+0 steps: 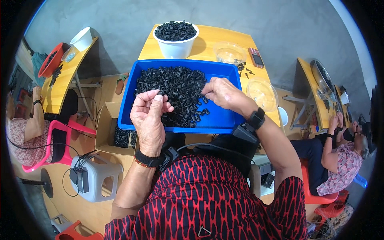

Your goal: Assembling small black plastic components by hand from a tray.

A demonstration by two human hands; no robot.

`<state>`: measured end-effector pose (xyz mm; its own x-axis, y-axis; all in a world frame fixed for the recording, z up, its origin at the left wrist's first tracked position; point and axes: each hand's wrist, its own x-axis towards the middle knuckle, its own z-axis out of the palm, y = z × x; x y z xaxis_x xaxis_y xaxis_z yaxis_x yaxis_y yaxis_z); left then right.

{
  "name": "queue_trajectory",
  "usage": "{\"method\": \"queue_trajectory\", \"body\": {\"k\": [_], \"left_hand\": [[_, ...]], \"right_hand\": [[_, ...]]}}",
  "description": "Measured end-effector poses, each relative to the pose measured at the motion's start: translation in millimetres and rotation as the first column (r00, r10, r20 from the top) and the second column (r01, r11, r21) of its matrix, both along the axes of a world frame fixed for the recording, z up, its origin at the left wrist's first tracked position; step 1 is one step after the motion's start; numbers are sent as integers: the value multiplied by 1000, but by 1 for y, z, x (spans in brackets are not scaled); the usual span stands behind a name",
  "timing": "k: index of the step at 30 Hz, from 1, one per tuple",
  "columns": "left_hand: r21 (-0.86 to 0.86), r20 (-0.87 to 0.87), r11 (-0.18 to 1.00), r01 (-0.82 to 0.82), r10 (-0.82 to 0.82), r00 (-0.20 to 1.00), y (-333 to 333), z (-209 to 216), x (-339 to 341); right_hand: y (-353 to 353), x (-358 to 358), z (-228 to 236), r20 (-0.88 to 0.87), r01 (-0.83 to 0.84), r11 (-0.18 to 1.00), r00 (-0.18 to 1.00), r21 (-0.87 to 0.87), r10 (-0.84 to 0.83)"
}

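left hand fingers pinch a small black part; right hand fingers pick (curled) into the blue tray.

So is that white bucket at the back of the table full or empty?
Full: the white bucket is heaped with small black parts rising just above its rim.

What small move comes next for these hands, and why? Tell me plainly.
Probably the right hand picks one black plastic piece from the blue tray. Its fingertips already touch the heap, while the left hand is raised, pinching a small piece.
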<state>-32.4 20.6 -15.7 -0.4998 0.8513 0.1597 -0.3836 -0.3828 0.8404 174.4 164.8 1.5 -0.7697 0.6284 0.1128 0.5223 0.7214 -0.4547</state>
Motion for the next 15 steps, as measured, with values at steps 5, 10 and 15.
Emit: {"method": "queue_trajectory", "body": {"k": [5,10,15], "left_hand": [[-11,-6,1000,-7,7,1000,-1,2,2],[-26,-12,1000,-2,1,1000,0,1,2],[-15,2,1000,5,-5,1000,-1,2,0]], "right_hand": [[-2,-14,6,49,25,991,999,-130,-19],[-10,-18,8,116,110,966,990,-233,-85],[-11,-5,14,-186,163,959,960,-230,-208]]}}
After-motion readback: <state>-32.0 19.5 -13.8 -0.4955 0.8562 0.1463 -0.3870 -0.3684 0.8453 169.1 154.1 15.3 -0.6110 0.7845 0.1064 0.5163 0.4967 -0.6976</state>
